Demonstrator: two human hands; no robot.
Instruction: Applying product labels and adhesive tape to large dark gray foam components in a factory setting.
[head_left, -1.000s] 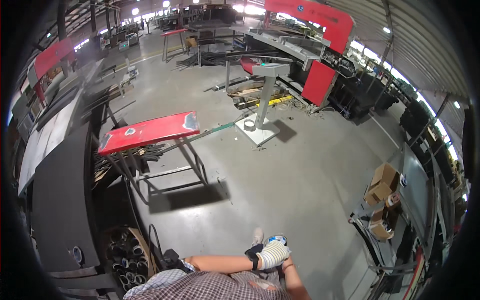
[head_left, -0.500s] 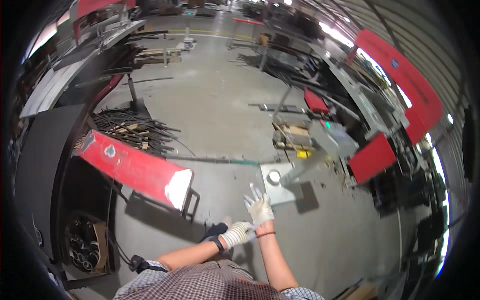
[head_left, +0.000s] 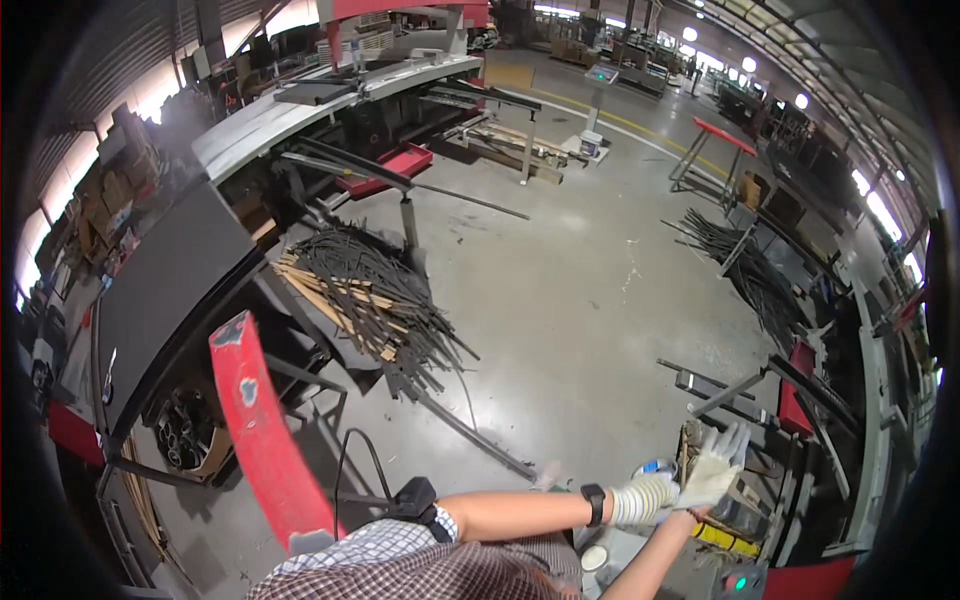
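Note:
Both of my hands wear whitish work gloves, low and right of the middle. My left hand (head_left: 643, 499), in a glove with a striped cuff, reaches across to my right wrist. Its fingers are closed at the cuff of the right glove (head_left: 703, 483), partly hidden where the hands overlap. My right hand (head_left: 718, 462) points up and away with its fingers stretched out and nothing in it. A dark watch (head_left: 595, 504) sits on my left wrist. Behind the hands lie a bundle of brownish pieces (head_left: 745, 500) and a yellow object (head_left: 726, 541).
A red bench (head_left: 262, 430) with chipped paint stands at the near left, beside a dark-topped table (head_left: 175, 300). Black and tan strips (head_left: 375, 305) are heaped on the floor. Another dark strip pile (head_left: 745, 275) lies at right. A green light (head_left: 738, 582) glows at the lower right.
My view has swung left, so the benches and my hands appear farther right. The left hand stays at the right glove's cuff; the right fingers remain stretched.

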